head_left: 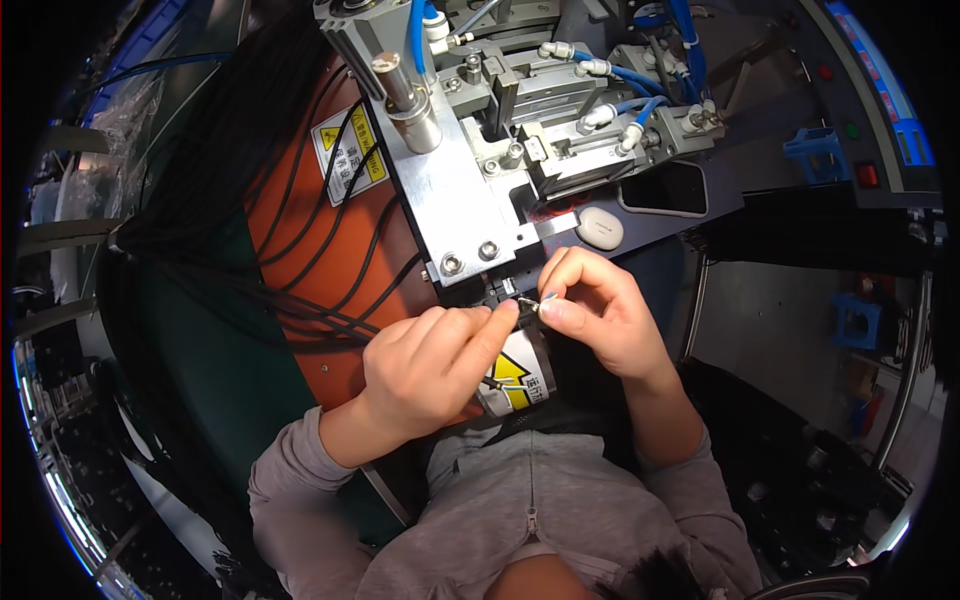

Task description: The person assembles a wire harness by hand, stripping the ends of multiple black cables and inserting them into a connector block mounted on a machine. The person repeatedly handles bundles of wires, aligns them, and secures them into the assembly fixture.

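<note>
My left hand [430,365] is closed, its index finger reaching to the small metal fixture [506,290] at the front of the machine. From beneath its curled fingers comes the end of a black cable [490,382] with thin light-coloured wires [515,387] fanning out. Its grip on the cable is partly hidden. Facing it on the right, my right hand [605,315] pinches a thin wire [532,303] between thumb and index finger, beside the left fingertip. What the wire ends in is too small to tell.
Above my hands stands a metal machine [440,200] with blue air hoses [640,80]. A white earbud case [600,229] and a phone [662,190] lie right of it. Many black cables [220,200] hang over the orange surface [290,215] at left. A yellow-and-white label [520,375] sits below the fixture.
</note>
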`<state>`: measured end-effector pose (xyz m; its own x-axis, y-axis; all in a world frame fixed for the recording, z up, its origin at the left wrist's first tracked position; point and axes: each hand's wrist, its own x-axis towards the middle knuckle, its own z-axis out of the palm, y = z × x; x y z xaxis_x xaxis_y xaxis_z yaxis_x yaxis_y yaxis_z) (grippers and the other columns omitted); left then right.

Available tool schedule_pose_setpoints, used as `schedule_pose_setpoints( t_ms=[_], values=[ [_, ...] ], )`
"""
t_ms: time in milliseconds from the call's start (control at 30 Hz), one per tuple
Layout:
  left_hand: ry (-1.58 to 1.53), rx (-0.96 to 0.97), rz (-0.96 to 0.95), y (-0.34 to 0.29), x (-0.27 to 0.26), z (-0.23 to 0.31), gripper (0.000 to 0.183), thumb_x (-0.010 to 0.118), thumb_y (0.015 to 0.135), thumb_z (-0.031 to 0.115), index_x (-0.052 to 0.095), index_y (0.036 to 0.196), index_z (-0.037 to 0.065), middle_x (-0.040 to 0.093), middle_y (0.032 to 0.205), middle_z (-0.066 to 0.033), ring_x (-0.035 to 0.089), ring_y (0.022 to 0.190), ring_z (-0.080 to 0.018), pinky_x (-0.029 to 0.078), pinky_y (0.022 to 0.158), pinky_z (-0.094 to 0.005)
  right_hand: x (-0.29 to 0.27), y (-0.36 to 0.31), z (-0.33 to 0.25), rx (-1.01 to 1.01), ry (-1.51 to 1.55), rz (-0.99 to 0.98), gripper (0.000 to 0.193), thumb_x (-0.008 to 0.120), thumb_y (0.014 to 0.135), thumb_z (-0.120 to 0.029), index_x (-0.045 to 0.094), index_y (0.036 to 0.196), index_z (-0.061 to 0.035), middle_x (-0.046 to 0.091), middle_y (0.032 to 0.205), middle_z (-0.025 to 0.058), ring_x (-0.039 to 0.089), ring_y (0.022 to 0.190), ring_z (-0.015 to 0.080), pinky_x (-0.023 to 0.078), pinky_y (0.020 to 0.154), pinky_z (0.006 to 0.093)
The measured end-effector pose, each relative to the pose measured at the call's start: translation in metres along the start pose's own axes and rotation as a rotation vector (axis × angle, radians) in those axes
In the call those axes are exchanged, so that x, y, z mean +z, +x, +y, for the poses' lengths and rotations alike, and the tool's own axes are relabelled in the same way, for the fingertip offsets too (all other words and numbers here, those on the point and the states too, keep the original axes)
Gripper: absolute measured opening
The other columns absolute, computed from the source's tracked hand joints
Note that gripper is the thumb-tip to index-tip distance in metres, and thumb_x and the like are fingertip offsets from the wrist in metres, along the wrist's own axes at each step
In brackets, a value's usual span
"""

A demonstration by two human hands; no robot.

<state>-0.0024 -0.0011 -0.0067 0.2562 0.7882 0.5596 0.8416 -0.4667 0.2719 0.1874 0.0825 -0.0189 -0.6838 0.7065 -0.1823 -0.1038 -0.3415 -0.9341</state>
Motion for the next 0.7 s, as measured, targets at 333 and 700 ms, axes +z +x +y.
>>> schedule_pose_setpoints(
  t_ms=[333, 700],
  values=[
    [0.168, -0.048, -0.203, -0.003, 0.002, 0.011, 0.038, 0.059, 0.070, 0.009, 0.067, 0.107, 0.003, 0.043, 0.072, 0.0008, 0.043, 0.057, -0.0092, 0.035, 0.043, -0.0214, 0.010, 0.017, 0.020, -0.563, -0.868, 0.264, 0.006, 0.067, 0.074, 0.000, 0.062, 0.077, 0.0008, 0.059, 0.073, 0.0103, 0.055, 0.068, 0.0249, 0.045, 0.062, 0.0334],
    [0.233, -0.141, -0.168, 0.002, 0.005, 0.019, 0.036, 0.065, 0.069, 0.004, 0.070, 0.105, 0.009, 0.039, 0.068, -0.0009, 0.045, 0.050, -0.0093, 0.035, 0.041, -0.0251, 0.012, 0.021, 0.029, -0.598, -0.871, 0.297, 0.005, 0.064, 0.074, 0.000, 0.059, 0.073, -0.0005, 0.056, 0.071, 0.0086, 0.053, 0.067, 0.0229, 0.043, 0.062, 0.0320]
  ],
)
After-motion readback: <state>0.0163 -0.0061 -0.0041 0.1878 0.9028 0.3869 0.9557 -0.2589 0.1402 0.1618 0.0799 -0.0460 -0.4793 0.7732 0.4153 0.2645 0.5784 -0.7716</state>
